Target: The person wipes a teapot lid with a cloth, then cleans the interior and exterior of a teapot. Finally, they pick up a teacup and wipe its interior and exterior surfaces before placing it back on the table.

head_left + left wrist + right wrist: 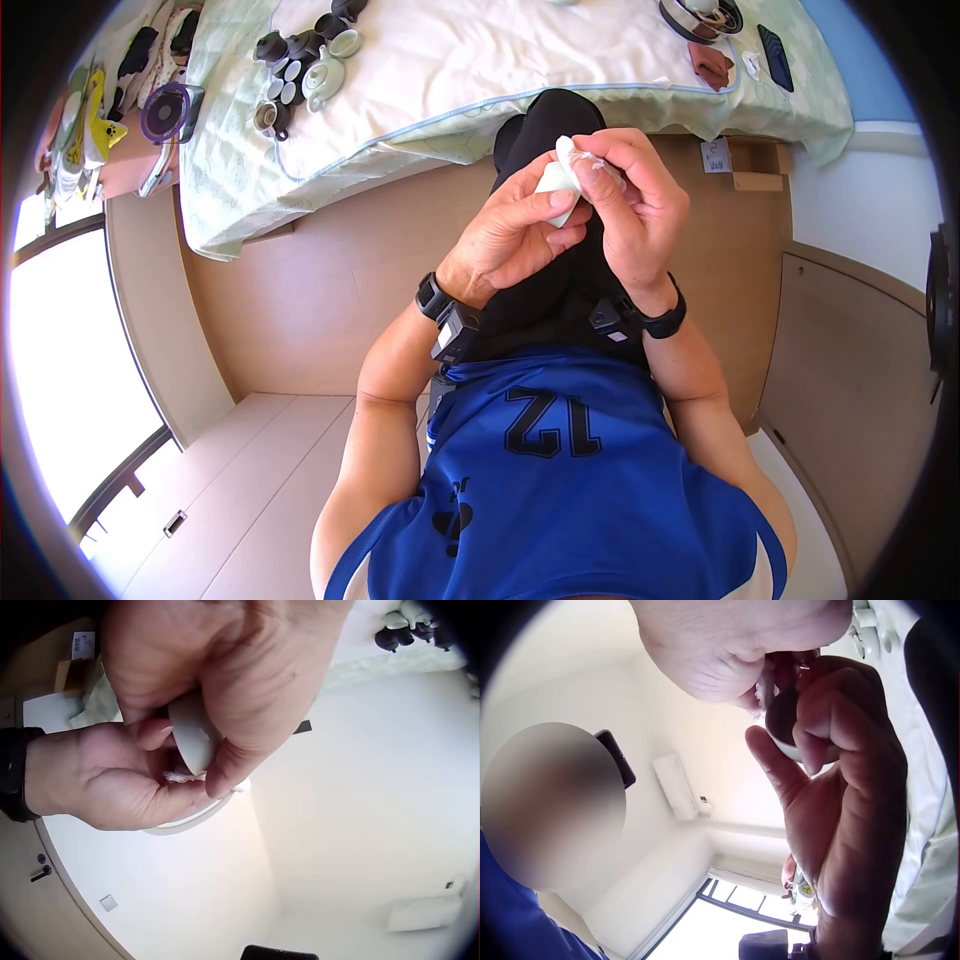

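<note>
In the head view my left hand (510,230) grips a small pale teacup (558,190), fingers and thumb at its sides. My right hand (645,195) pinches a crumpled white tissue (604,166) right at the cup's rim. From the left wrist, the cup (196,739) shows its smooth outer wall, tilted, with the tissue (184,778) bunched by its edge. The right wrist view looks at the cup's shaded side (782,720), partly hidden behind the curled fingers of the left hand (855,765). Both hands are close together above the person's dark-clad knees.
A cloth-covered table (500,50) stands ahead. On its left are a pale green teapot (322,80) and several dark cups and pots. At right lie a brown cloth (710,65), a phone (775,58) and a round metal vessel (700,18). A small purple fan (166,112) stands far left.
</note>
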Tool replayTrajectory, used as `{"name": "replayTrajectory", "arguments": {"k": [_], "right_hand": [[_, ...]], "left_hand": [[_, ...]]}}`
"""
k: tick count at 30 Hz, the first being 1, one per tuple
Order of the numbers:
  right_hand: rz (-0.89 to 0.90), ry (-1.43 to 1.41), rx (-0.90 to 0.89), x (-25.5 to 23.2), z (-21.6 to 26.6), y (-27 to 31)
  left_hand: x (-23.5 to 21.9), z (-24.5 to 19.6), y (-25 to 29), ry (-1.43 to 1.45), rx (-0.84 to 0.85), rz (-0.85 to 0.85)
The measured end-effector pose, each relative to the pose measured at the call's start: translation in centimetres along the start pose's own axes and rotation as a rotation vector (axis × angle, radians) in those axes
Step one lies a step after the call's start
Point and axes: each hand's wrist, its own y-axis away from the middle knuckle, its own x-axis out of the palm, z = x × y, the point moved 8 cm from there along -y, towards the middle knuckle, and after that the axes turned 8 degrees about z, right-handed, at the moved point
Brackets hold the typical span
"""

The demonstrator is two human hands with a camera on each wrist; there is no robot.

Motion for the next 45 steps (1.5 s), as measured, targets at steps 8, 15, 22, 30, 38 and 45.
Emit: {"name": "replayTrajectory", "arguments": {"k": [8, 15, 22, 30, 38, 45], "right_hand": [[-0.128, -0.118, 0.244, -1.3, -2.5, 0.4], [-0.102, 0.039, 0.079, -1.1, -1.8, 0.3], [-0.037, 0.041, 0.112, 0.3, -1.5, 2.0], [0.089, 0.317, -0.116, 2.5, 1.7, 1.8], [0.017, 0.363, -0.140, 1.4, 1.4, -0.6], [0.035, 0.372, -0.063, -0.4, -0.3, 0.2]], "left_hand": [[0.1, 0.8, -0.3, 0.080, -0.004, -0.063], [-1.6, 1.0, -0.1, 0.079, 0.021, -0.265], [-1.7, -0.9, -0.2, 0.053, 0.139, -0.160], [-2.0, -0.6, 0.1, -0.047, 0.112, -0.310], [-0.6, 1.2, 0.3, -0.156, 0.039, -0.367], [-3.1, 0.8, 0.6, -0.026, 0.061, -0.171]]}}
